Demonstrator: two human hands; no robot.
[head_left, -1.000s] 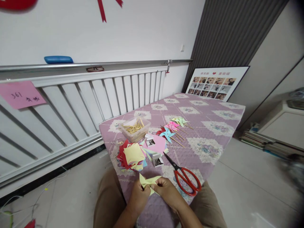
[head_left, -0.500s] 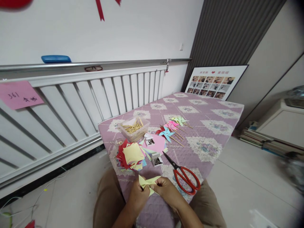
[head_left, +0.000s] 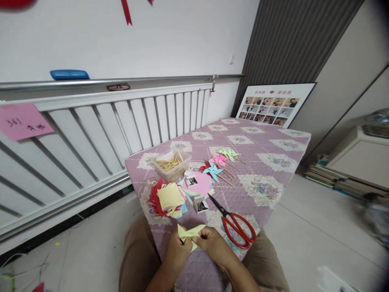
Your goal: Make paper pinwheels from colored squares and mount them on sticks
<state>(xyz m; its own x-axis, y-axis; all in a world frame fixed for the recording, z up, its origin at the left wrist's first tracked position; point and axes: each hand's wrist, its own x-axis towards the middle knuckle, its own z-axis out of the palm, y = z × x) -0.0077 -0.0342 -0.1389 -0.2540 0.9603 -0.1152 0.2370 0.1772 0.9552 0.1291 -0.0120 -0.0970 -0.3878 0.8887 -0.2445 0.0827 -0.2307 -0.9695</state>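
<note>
Between my hands, over the table's near edge, is a yellow paper pinwheel (head_left: 191, 232) with its corners folded inward. My left hand (head_left: 179, 248) pinches its left side, thumb near the centre. On the right side, my right hand (head_left: 211, 242) grips the paper with thumb and fingers together. The fingers hide the middle of the paper. Red-handled scissors (head_left: 235, 223) lie spread a little to the right of my right hand. Beyond my left hand sits a stack of coloured paper squares (head_left: 170, 196), yellow on top. A small white box of metal pins (head_left: 200, 205) stands just past the hands.
A plastic tub (head_left: 172, 165) holds wooden sticks. Finished pinwheels (head_left: 214, 171) in blue, pink, red and yellow-green lie on sticks farther back. Another small pin box (head_left: 191, 179) rests on pink paper (head_left: 202, 183). The radiator (head_left: 152, 117) borders the table's left side.
The camera view has shifted very slightly. Both hands keep their grip on the yellow paper, with almost no visible movement.
</note>
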